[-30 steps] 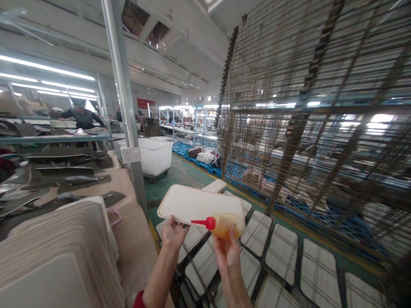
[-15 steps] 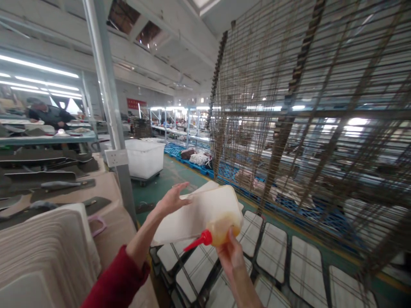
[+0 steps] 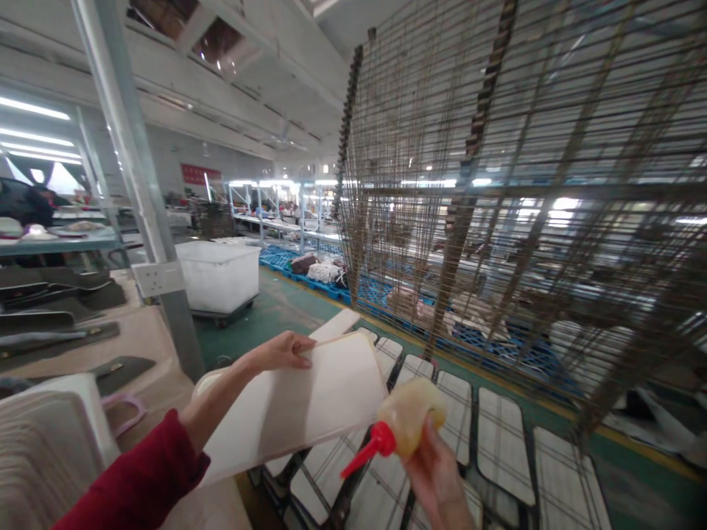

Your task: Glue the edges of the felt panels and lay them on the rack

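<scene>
My left hand (image 3: pixel 284 351) grips the far edge of a flat cream-white panel (image 3: pixel 325 394) with rounded corners, fingers closed over its rim. The panel is tilted and its near end reaches back under my forearm. My right hand (image 3: pixel 434 464) is wrapped round a translucent squeeze bottle (image 3: pixel 414 412) with yellowish contents. The bottle lies on its side, its red nozzle (image 3: pixel 364 450) pointing down to the left. It is just right of the panel's right end. Below are rows of similar white panels (image 3: pixel 502 442) on a dark wire rack.
A stack of pale panels (image 3: pixel 44 456) stands at lower left on a covered table, beside a pink ring-shaped handle (image 3: pixel 124 412). A metal post (image 3: pixel 129 147) rises behind. A white wheeled bin (image 3: pixel 218 276) is on the floor. Tall wire racks (image 3: pixel 469 184) lean on the right.
My left hand has closed on the panel's edge, where before its fingers were spread. The bottle has moved right and down, off the panel. The view has turned right.
</scene>
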`<act>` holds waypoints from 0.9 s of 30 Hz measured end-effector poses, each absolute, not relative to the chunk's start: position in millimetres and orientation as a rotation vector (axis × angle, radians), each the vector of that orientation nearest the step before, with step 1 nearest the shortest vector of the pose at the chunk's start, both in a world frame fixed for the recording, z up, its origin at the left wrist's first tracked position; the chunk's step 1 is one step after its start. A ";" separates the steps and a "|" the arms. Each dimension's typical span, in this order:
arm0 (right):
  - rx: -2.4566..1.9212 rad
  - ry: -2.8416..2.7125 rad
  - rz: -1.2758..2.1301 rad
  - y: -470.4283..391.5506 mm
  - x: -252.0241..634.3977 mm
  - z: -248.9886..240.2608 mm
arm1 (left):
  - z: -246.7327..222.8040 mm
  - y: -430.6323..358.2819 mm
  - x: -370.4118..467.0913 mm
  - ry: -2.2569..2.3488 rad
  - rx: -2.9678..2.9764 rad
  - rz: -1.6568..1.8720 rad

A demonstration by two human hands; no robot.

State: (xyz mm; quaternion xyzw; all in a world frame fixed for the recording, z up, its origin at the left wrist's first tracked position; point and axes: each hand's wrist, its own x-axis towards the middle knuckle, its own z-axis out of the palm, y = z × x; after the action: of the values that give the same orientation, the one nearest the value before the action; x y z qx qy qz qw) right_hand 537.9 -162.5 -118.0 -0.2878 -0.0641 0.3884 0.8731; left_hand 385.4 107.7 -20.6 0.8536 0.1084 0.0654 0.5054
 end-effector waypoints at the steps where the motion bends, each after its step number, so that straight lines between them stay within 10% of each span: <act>1: -0.611 -0.155 0.720 -167.0 549.0 -110.2 | -17.3 104.6 381.4 0.269 2.036 0.118; 9: -0.648 -0.549 0.207 -178.6 617.5 -29.0 | 9.9 77.1 364.6 0.139 2.002 -0.036; 27: -0.784 -0.769 0.281 -194.1 632.8 -6.5 | 29.9 59.1 362.5 -0.004 1.956 -0.179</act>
State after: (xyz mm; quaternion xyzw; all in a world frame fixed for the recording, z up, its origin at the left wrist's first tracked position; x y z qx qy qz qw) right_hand 632.8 -194.1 -6.5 -0.3715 -0.3642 0.1330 0.8436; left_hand 362.5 59.1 29.9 0.8281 -0.0019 -0.0757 0.5554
